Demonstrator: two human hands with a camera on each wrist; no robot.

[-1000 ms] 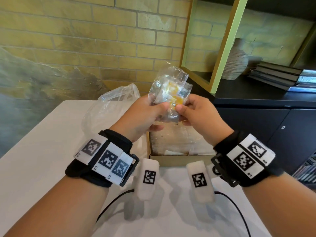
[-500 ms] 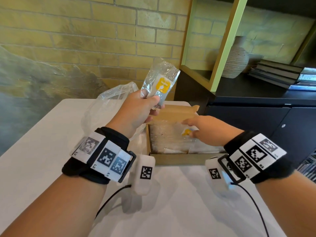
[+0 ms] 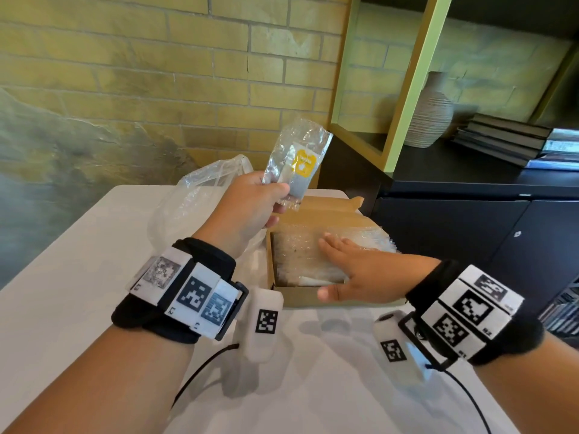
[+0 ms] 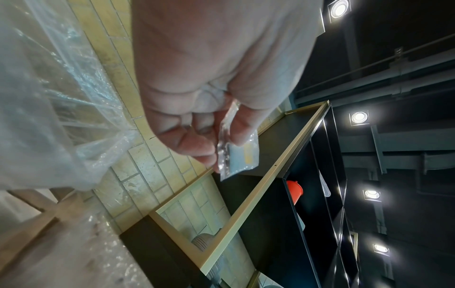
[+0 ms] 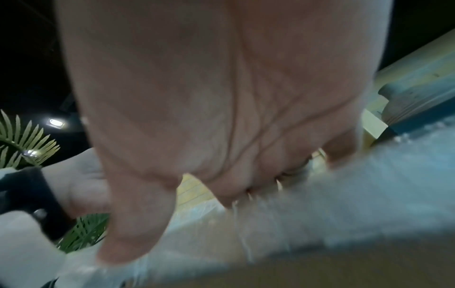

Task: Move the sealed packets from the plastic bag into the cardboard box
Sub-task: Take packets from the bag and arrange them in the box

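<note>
My left hand (image 3: 263, 198) holds up clear sealed packets (image 3: 296, 161) with a yellow label, pinched at their lower end above the far left corner of the cardboard box (image 3: 300, 300). In the left wrist view the fingers (image 4: 197, 144) and thumb pinch the packets (image 4: 242, 155). The box holds a flat layer of several clear packets (image 3: 294, 252). My right hand (image 3: 347, 261) lies flat on that layer, fingers straight, thumb over the box's near wall; the right wrist view shows the palm (image 5: 221, 117) pressed on the plastic (image 5: 344, 204). The crumpled clear plastic bag (image 3: 194, 202) lies left of the box, behind my left hand.
The box stands on a white table (image 3: 78, 292) against a yellow brick wall. A black cabinet (image 3: 470, 220) is close to the right, with a ribbed vase (image 3: 430, 117) and stacked books (image 3: 501, 139) on top. Wrist cables trail over the near table.
Both hands held packets together above the box a second ago. My right hand has since dropped into the box and flattened on the packets there; my left hand stayed raised with its packets.
</note>
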